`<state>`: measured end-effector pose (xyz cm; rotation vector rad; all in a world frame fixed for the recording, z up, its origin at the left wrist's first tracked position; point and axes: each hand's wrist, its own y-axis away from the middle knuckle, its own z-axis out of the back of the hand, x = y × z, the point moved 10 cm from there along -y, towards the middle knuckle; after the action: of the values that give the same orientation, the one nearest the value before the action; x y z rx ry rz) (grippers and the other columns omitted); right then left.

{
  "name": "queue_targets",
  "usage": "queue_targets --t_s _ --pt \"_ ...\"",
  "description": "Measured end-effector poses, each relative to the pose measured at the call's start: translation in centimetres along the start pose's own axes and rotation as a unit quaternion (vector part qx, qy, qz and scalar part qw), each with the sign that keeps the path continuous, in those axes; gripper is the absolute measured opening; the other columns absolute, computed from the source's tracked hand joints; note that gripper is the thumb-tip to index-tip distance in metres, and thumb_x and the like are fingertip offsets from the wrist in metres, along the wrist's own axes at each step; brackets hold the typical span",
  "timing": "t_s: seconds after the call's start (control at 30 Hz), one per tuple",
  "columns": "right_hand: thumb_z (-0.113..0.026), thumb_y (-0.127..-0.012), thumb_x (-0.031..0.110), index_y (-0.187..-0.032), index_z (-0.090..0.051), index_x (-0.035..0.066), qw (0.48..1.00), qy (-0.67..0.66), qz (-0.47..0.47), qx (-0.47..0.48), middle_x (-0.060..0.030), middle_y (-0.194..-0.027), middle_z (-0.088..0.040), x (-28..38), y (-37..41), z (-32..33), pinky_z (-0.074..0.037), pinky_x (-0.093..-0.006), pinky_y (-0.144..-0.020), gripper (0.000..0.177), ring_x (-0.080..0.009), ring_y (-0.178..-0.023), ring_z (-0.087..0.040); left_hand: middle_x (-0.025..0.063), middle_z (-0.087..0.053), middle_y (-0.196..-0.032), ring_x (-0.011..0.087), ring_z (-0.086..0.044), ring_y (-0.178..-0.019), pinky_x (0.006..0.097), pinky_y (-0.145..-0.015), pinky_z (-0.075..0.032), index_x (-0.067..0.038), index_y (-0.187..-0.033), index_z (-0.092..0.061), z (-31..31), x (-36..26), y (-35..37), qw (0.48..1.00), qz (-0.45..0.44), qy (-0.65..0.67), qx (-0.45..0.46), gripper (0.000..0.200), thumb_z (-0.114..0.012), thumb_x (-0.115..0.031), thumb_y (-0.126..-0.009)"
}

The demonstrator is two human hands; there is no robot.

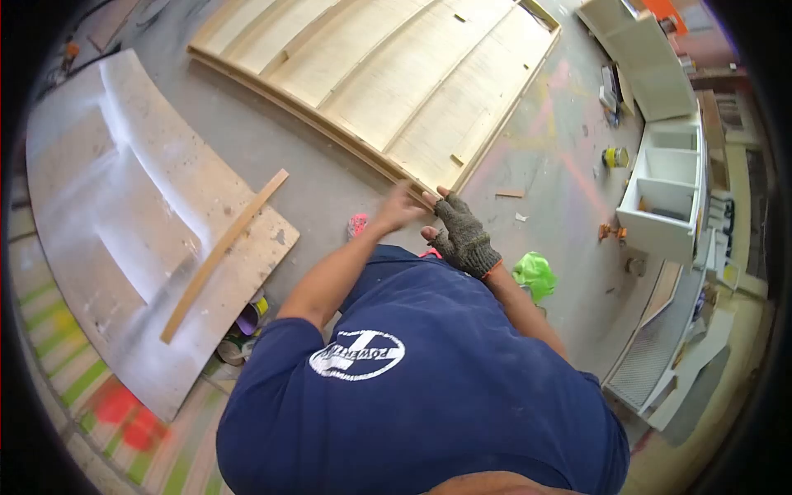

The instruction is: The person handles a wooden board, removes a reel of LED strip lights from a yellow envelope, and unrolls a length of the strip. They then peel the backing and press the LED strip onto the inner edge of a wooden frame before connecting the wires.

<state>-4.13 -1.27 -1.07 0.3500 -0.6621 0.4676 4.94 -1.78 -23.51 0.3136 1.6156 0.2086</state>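
My right hand wears a grey-green knitted fingerless glove with an orange edge at the wrist. Its bare fingertips stick out, thumb and fingers apart, and nothing shows in it. Close beside it on the left is my bare left hand, smeared by motion, its fingers reaching toward the gloved fingertips. Both hands are in front of my navy shirt. Just beyond them lies the near corner of a large wooden frame panel with long ribs across its face.
A paint-dusted board lies at left with a thin wood strip across it. Paint cans stand by its edge. To the right are a green bag, a yellow-labelled can, a white shelf unit and a mesh panel.
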Motion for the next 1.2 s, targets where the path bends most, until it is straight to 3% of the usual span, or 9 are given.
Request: queue_targets --t_s 0.1,0.13,0.23,0.33,0.5,0.8,0.83,0.97,1.2 --pt "-0.063 -0.088 0.04 -0.134 -0.05 0.004 0.995 0.052 0.043 -0.067 -0.0246 -0.133 -0.05 -2.6 3.6 3.7 -0.035 -0.0464 -0.107 0.061 -0.0411 -0.128 -0.043 0.0168 -0.061 -0.12 0.0282 -0.053 -0.12 0.0368 -0.096 -0.044 0.002 -0.113 -0.062 -15.8 -6.0 0.1 0.952 -0.157 0.03 0.263 0.047 -0.061 -0.035 -0.084" --pt "-0.062 -0.087 0.045 -0.133 -0.051 0.005 0.989 0.083 0.047 -0.111 -0.0247 -0.133 -0.049 -4.9 5.2 5.3 -0.033 -0.0475 -0.108 0.062 -0.0411 -0.129 -0.042 0.0205 -0.064 -0.109 0.0261 -0.052 -0.119 0.0362 -0.095 -0.043 0.001 -0.096 -0.067 -18.0 -9.6 3.5 0.776 -0.542 -0.075 0.315 0.044 -0.052 -0.041 -0.093" --pt "-0.058 -0.086 0.054 -0.131 -0.054 0.002 0.966 0.003 0.049 -0.253 -0.0227 -0.136 -0.047 -11.5 12.6 11.3 -0.031 -0.0462 -0.11 0.069 -0.0373 -0.131 -0.04 0.0122 -0.064 -0.091 0.0215 -0.06 -0.086 0.0331 -0.076 -0.048 0.002 -0.085 -0.063 -29.7 -11.8 5.1 0.753 -0.235 -0.071 0.61 0.057 -0.056 -0.055 -0.089" --pt "-0.048 -0.091 0.056 -0.139 -0.043 0.0 0.878 -0.278 -0.049 -0.387 -0.0169 -0.142 -0.044 -22.0 21.4 13.9 -0.03 -0.0427 -0.111 0.074 -0.0297 -0.133 -0.04 0.0068 -0.06 -0.104 0.0148 -0.054 -0.095 0.0306 -0.087 -0.045 0.003 -0.117 -0.052 -38.8 -15.1 8.7 0.819 0.099 0.031 0.565 0.049 -0.068 -0.032 -0.086" --pt "-0.029 -0.096 0.061 -0.145 -0.032 0.003 0.642 -0.581 -0.167 -0.472 -0.0169 -0.144 -0.041 -31.7 33.1 13.2 -0.026 -0.046 -0.113 0.076 -0.0304 -0.134 -0.037 0.0161 -0.046 -0.135 0.0331 -0.042 -0.13 0.0462 -0.111 -0.029 -0.01 -0.133 -0.046 -49.5 -27.5 13.5 0.816 -0.378 -0.099 0.427 0.063 -0.071 -0.032 -0.08" --pt "-0.023 -0.094 0.067 -0.149 -0.025 0.01 0.249 -0.906 -0.069 -0.334 -0.0162 -0.146 -0.036 -32.4 32.5 18.0 -0.028 -0.0495 -0.112 0.08 -0.0332 -0.135 -0.036 0.012 -0.041 -0.146 0.033 -0.031 -0.138 0.0548 -0.116 -0.013 -0.019 -0.139 -0.047 -59.8 -18.9 13.7 0.66 -0.512 -0.201 0.511 0.072 -0.062 -0.051 -0.076" --pt "-0.025 -0.089 0.073 -0.146 -0.03 0.01 0.418 -0.816 -0.107 -0.385 -0.02 -0.144 -0.038 -35.3 33.5 18.0 -0.029 -0.0527 -0.111 0.085 -0.0356 -0.133 -0.037 0.012 -0.041 -0.146 0.033 -0.031 -0.138 0.0548 -0.116 -0.013 -0.019 -0.139 -0.047 -59.5 -18.7 13.0 0.648 -0.524 -0.204 0.514 0.072 -0.062 -0.051 -0.076" --pt "-0.042 -0.084 0.072 -0.139 -0.044 0.007 0.33 -0.899 -0.02 -0.288 -0.0221 -0.139 -0.045 -37.4 32.9 23.8 -0.029 -0.0586 -0.108 0.085 -0.0382 -0.129 -0.042 0.0094 -0.029 -0.154 0.028 -0.025 -0.143 0.0544 -0.117 -0.008 -0.022 -0.148 -0.033 -58.4 -11.9 5.5 0.507 -0.568 -0.524 0.382 0.071 -0.059 -0.038 -0.084" --pt "-0.047 -0.09 0.061 -0.136 -0.044 0.01 0.435 -0.807 0.027 -0.399 -0.0219 -0.125 -0.056 -50.2 37.4 38.1 -0.035 -0.0634 -0.103 0.069 -0.0426 -0.112 -0.056 0.0207 -0.062 -0.121 0.0332 -0.059 -0.115 0.0395 -0.094 -0.049 -0.004 -0.109 -0.069 -23.5 11.5 -15.1 0.632 0.299 -0.699 0.151 0.038 -0.071 -0.018 -0.074"
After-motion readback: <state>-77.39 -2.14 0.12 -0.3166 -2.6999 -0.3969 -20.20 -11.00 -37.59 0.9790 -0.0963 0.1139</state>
